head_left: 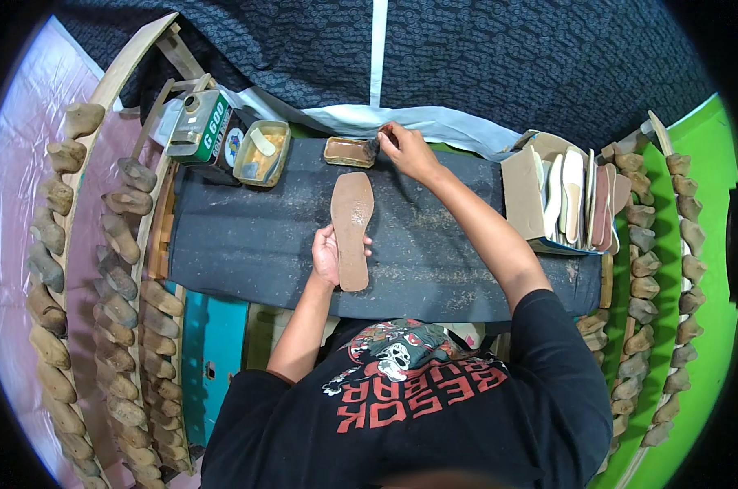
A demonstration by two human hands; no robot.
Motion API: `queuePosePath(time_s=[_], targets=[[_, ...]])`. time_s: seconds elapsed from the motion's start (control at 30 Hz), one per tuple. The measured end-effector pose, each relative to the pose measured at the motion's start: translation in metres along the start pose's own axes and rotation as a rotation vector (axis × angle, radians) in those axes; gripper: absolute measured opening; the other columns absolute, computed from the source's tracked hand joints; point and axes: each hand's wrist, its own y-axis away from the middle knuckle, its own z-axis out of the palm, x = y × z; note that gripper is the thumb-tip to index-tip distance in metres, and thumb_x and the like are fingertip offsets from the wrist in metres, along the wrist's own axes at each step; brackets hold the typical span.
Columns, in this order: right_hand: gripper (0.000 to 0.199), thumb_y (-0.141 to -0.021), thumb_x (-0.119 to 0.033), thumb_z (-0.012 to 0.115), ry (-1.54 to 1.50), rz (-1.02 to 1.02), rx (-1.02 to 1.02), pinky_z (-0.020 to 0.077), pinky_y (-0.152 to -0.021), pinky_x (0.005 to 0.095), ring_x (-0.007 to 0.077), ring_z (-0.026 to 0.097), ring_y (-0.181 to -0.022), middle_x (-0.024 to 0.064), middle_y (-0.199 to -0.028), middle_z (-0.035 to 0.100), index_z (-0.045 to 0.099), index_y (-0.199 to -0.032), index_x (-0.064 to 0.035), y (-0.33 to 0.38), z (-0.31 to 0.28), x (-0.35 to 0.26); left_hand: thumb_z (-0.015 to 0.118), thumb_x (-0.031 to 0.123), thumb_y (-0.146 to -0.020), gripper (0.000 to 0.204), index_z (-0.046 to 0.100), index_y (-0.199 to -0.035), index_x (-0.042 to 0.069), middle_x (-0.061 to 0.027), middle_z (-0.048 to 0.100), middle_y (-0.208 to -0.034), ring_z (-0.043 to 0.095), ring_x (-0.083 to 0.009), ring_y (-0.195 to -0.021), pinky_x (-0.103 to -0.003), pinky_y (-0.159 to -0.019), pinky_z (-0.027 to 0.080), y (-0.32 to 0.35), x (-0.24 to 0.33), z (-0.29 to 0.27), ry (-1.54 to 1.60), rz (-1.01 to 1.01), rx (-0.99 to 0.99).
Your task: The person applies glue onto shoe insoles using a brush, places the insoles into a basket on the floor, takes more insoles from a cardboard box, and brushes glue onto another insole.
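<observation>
A tan shoe sole lies lengthwise in my left hand, whose fingers wrap under it and show at its right edge. A wet, shiny patch glistens on the sole's upper middle. Farther off, my right hand pinches a small dark tool, perhaps a brush, at the right end of a shallow tray. Brownish stuff fills that tray. The tool's working end is too small and dark to make out.
The worktable has a dark, speckled cover. A metal can and a plastic tub stand at its far left. At right, a cardboard box holds several soles. Racks of wooden shoe lasts flank both sides.
</observation>
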Motion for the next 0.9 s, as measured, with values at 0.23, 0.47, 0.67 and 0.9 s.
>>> queuePosePath(time_s=[0.23,0.47,0.67,0.9], targets=[[0.03,-0.1,-0.024,0.054,0.143,-0.015,-0.076,0.0523,-0.08,0.0524,0.0467,0.068,-0.09,0.0294,-0.091,0.069,0.064,-0.105,0.004,-0.032,0.051,0.014,0.032,0.046,-0.098,0.061,0.058,-0.131,0.002,-0.0226,0.071,-0.101,0.07,-0.0331,-0.086,-0.044,-0.077,0.058,0.032,0.016,-0.015,0.033,0.087,0.185],[0.031,-0.102,-0.024,0.055,0.074,-0.027,0.049,0.0549,-0.076,0.0492,0.0415,0.071,-0.081,0.0252,-0.087,0.072,0.065,-0.107,0.0041,-0.043,0.062,0.028,0.032,0.047,-0.099,0.061,0.058,-0.131,0.002,-0.0225,0.071,-0.101,0.07,-0.033,-0.086,-0.044,-0.078,0.058,0.043,0.027,-0.02,0.01,0.08,0.191],[0.03,-0.107,-0.026,0.052,-0.578,0.314,0.206,0.0573,-0.062,0.0303,0.0167,0.071,-0.07,0.0151,-0.085,0.072,0.062,-0.105,0.0026,-0.032,0.024,0.043,0.033,0.046,-0.1,0.06,0.057,-0.132,0.001,-0.0198,0.071,-0.103,0.07,-0.0311,-0.09,-0.043,-0.081,0.058,0.02,0.028,-0.011,-0.022,0.037,0.101],[0.032,-0.109,-0.028,0.05,-0.632,0.191,0.055,0.0529,-0.062,0.0257,0.0137,0.066,-0.067,0.0114,-0.085,0.069,0.062,-0.109,0.0015,0.021,-0.049,-0.019,0.034,0.045,-0.105,0.057,0.057,-0.133,0.0,-0.0179,0.071,-0.105,0.07,-0.0284,-0.092,-0.039,-0.081,0.059,-0.022,0.016,0.023,-0.081,-0.021,-0.062]])
